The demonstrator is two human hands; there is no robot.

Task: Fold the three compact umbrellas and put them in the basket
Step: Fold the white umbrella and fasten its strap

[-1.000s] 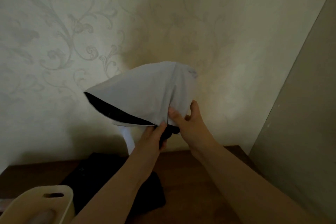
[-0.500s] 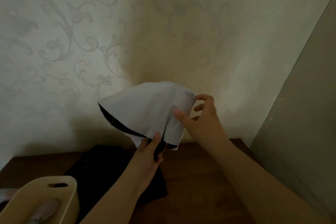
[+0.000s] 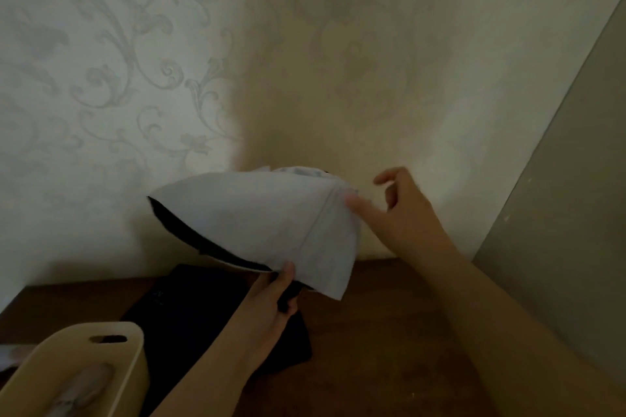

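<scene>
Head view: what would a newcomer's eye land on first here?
The pale umbrella, its canopy half collapsed with a dark lining, is held up mid-frame before the patterned wall. The left hand grips its dark handle from below; the right hand touches the canopy's right edge. A cream basket sits at lower left.

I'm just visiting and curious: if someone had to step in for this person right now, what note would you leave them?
Left hand: grips the dark handle under the white umbrella, holding it up above the table.
Right hand: thumb touches the canopy's right edge, fingers loosely curled, not gripping.
White umbrella: canopy loose and puffed out, not yet wrapped.
Black umbrella: lies on the table under the left arm.
Basket: bottom left; a pale bundle inside, too blurred to identify.
Left to do: gather and wrap the white canopy, put it in the basket, then deal with the black one.
</scene>
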